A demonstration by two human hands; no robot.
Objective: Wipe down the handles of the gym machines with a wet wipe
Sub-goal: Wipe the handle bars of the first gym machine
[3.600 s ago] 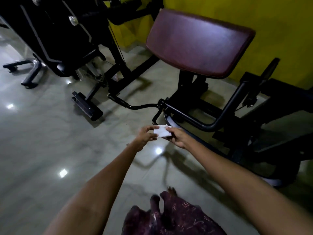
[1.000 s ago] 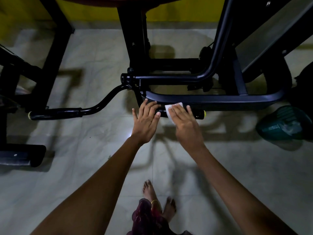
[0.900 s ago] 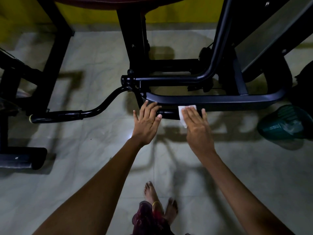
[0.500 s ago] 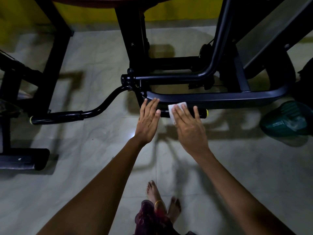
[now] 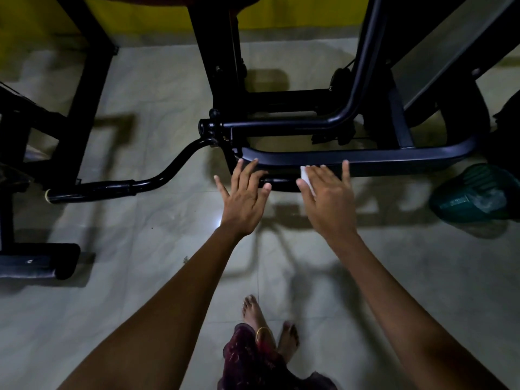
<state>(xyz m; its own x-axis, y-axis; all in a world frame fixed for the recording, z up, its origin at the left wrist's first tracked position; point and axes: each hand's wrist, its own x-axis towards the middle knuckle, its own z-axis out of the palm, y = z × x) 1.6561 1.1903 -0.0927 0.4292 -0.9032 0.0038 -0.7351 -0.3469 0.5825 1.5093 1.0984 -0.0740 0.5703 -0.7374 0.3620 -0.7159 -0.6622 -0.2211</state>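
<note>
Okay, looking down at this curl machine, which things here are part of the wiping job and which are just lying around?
Part of the job:
- wet wipe, pressed under the right hand
- right handle of the curl bar, being wiped
- left hand, fingers straight, resting on that bar
- left handle, likely next

Just lying about:
- green object on the floor at right
- padded foot of the neighbouring machine

Right hand (image 5: pixel 329 198) slid rightward along the black handle (image 5: pixel 281 183) since half a second ago, carrying the white wet wipe (image 5: pixel 306 177) under the palm; yellow-tipped handle end, visible then, now covered. Left hand (image 5: pixel 243 197) spread wider, fingers splayed, shifted slightly left off the wipe's side. Earlier still, wipe pinched between both hands in mid-air, well short of the machine.
</note>
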